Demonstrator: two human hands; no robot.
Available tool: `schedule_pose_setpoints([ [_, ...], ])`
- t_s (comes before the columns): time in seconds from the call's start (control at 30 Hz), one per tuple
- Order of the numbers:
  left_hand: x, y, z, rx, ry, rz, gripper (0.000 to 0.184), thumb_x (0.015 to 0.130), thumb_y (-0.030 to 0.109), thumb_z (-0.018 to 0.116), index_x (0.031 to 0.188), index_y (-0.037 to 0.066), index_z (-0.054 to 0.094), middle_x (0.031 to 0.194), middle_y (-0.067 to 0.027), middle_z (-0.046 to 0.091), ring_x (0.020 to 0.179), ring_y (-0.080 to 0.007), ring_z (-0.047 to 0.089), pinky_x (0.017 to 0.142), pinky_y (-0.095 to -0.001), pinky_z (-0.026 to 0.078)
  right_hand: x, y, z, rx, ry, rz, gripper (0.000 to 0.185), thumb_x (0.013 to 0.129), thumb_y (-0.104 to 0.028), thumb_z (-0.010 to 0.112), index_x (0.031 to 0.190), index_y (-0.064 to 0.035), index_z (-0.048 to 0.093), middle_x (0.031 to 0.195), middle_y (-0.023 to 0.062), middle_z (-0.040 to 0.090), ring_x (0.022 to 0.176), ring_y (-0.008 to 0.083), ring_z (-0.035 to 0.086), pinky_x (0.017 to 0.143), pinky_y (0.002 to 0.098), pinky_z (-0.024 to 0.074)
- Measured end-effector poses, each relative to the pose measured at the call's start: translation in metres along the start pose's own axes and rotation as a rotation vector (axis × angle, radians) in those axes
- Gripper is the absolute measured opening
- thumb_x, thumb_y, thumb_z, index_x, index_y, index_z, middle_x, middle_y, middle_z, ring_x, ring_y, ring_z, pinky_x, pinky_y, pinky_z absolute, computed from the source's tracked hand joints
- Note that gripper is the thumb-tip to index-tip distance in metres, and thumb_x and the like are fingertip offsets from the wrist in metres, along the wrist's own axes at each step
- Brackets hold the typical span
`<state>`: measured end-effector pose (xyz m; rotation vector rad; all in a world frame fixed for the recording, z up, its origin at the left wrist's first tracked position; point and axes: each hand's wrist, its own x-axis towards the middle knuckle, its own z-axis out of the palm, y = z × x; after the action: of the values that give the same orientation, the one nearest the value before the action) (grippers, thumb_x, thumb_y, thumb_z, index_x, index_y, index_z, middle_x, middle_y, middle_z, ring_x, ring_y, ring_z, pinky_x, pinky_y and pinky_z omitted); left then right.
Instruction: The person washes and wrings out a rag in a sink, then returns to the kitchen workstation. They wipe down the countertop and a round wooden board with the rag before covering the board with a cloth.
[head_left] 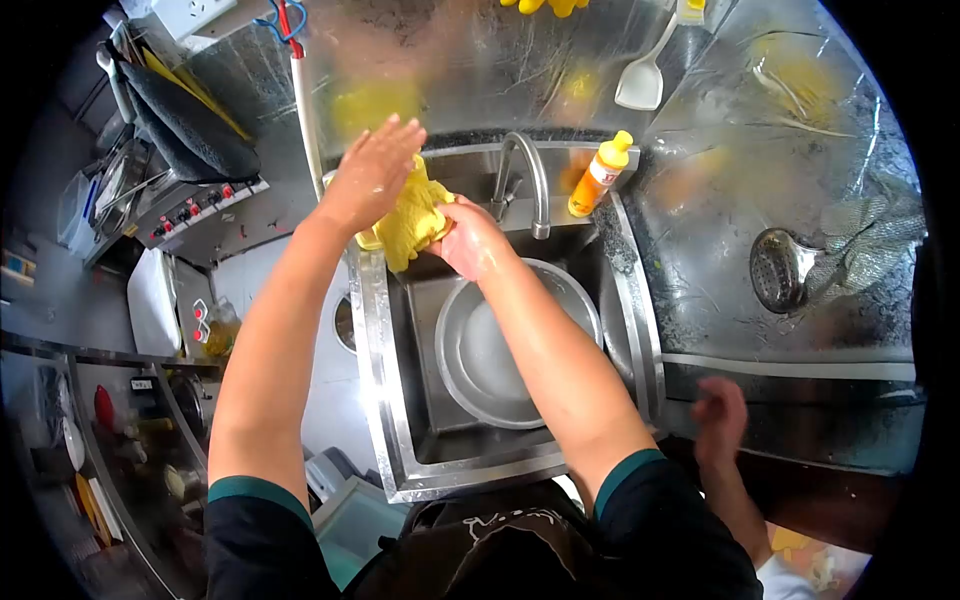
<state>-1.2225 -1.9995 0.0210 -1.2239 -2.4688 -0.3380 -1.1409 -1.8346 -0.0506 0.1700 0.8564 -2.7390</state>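
Observation:
A bunched yellow cloth (412, 222) hangs over the back left corner of the sink. My right hand (470, 240) grips its right side, with the fingers partly hidden behind the fabric. Wet-looking, my left hand (372, 178) is stretched out flat at the cloth's upper left, fingers extended; whether the palm touches it I cannot tell. Below my right forearm, a round metal basin (480, 350) sits in the steel sink (376, 400). The curved faucet (540, 190) stands just right of my right hand.
An orange bottle with a yellow cap (600, 175) stands at the sink's back right corner. On the right counter lie a perforated ladle (780, 270) and a mesh cloth (870, 250). A white spatula (642, 80) hangs behind. Another person's hand (720, 415) is at lower right.

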Motion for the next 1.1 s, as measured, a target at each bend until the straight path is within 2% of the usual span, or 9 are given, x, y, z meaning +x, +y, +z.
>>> schedule_pose_setpoints([
  [0.1, 0.01, -0.014, 0.001, -0.021, -0.221, -0.018, 0.057, 0.089, 0.005, 0.049, 0.145, 0.009, 0.04, 0.15, -0.0104, 0.04, 0.14, -0.0241, 0.036, 0.118, -0.0459, 0.022, 0.021, 0.001, 0.007, 0.062, -0.025, -0.028, 0.038, 0.099, -0.021, 0.04, 0.131, -0.002, 0.046, 0.13, 0.0147, 0.056, 0.116, 0.0292, 0.059, 0.095, 0.0478, 0.0497],
  [0.2, 0.003, -0.01, 0.004, 0.151, -0.118, 0.082, 0.061, 0.081, -0.001, 0.048, 0.141, 0.006, 0.044, 0.149, -0.0094, 0.043, 0.136, -0.02, 0.042, 0.119, -0.0446, 0.022, 0.031, 0.007, 0.01, 0.12, -0.018, -0.002, 0.045, 0.1, -0.03, 0.037, 0.133, -0.0013, 0.045, 0.132, 0.0152, 0.056, 0.12, 0.0301, 0.056, 0.098, 0.049, 0.0465],
  [0.63, -0.002, -0.012, 0.022, 0.12, -0.13, 0.028, 0.06, 0.085, 0.003, 0.046, 0.144, 0.011, 0.042, 0.151, -0.0067, 0.041, 0.133, -0.0182, 0.046, 0.119, -0.0502, 0.014, 0.02, 0.01, 0.03, 0.053, 0.142, -0.095, 0.043, 0.102, -0.037, 0.04, 0.129, -0.0055, 0.051, 0.126, 0.0107, 0.061, 0.118, 0.0271, 0.057, 0.098, 0.0454, 0.0456],
  [0.77, -0.008, -0.013, 0.003, -0.153, -0.147, -0.148, 0.062, 0.084, 0.002, 0.043, 0.145, 0.011, 0.041, 0.153, -0.0024, 0.038, 0.138, -0.0215, 0.041, 0.119, -0.0488, 0.012, 0.016, 0.017, 0.029, 0.051, 0.235, -0.136, 0.035, 0.101, -0.033, 0.049, 0.124, -0.007, 0.056, 0.119, 0.0098, 0.064, 0.108, 0.0232, 0.063, 0.092, 0.0385, 0.0507],
  [0.87, -0.036, -0.037, 0.0, -0.577, 0.138, -0.36, 0.05, 0.091, 0.015, 0.045, 0.141, 0.007, 0.045, 0.141, -0.0147, 0.049, 0.131, -0.0256, 0.045, 0.106, -0.053, 0.032, -0.004, 0.013, 0.019, -0.214, 0.263, -0.195, 0.035, 0.101, -0.028, 0.052, 0.124, -0.0028, 0.056, 0.115, 0.0106, 0.065, 0.103, 0.0213, 0.064, 0.088, 0.0364, 0.0523],
  [0.93, -0.066, -0.004, -0.009, -1.262, -0.112, -0.786, 0.05, 0.097, 0.035, 0.046, 0.137, 0.006, 0.047, 0.132, -0.0173, 0.052, 0.123, -0.026, 0.048, 0.094, -0.0507, 0.041, -0.028, 0.014, 0.02, -0.483, 0.285, -0.223, 0.034, 0.097, -0.022, 0.058, 0.122, 0.0005, 0.055, 0.105, 0.0095, 0.066, 0.095, 0.019, 0.064, 0.083, 0.0324, 0.0526],
  [1.0, -0.086, 0.034, 0.005, -1.495, -0.407, -1.172, 0.072, 0.093, 0.067, 0.038, 0.132, 0.008, 0.05, 0.121, -0.0136, 0.06, 0.119, -0.0275, 0.05, 0.092, -0.0468, 0.042, -0.035, 0.031, 0.014, -0.775, 0.245, -0.399, 0.031, 0.096, -0.019, 0.06, 0.119, 0.0006, 0.054, 0.105, 0.0081, 0.065, 0.094, 0.0167, 0.063, 0.083, 0.0323, 0.0528],
  [1.07, -0.091, 0.051, 0.022, -1.867, -0.6, -1.229, 0.067, 0.093, 0.066, 0.04, 0.129, 0.01, 0.05, 0.123, -0.011, 0.058, 0.116, -0.0261, 0.052, 0.091, -0.0457, 0.045, -0.046, 0.048, 0.021, -1.093, 0.235, -0.554, 0.025, 0.09, -0.013, 0.065, 0.111, -0.0053, 0.056, 0.105, 0.0083, 0.065, 0.09, 0.0184, 0.065, 0.077, 0.035, 0.0532],
  [1.1, -0.092, 0.056, 0.032, -2.024, -0.615, -1.241, 0.063, 0.094, 0.062, 0.043, 0.13, 0.01, 0.05, 0.125, -0.0102, 0.056, 0.116, -0.0255, 0.051, 0.092, -0.0446, 0.046, -0.074, 0.042, 0.069, -1.014, 0.352, -0.259, 0.021, 0.088, -0.017, 0.067, 0.104, -0.0093, 0.056, 0.101, 0.0095, 0.063, 0.087, 0.0232, 0.066, 0.07, 0.039, 0.0531],
])
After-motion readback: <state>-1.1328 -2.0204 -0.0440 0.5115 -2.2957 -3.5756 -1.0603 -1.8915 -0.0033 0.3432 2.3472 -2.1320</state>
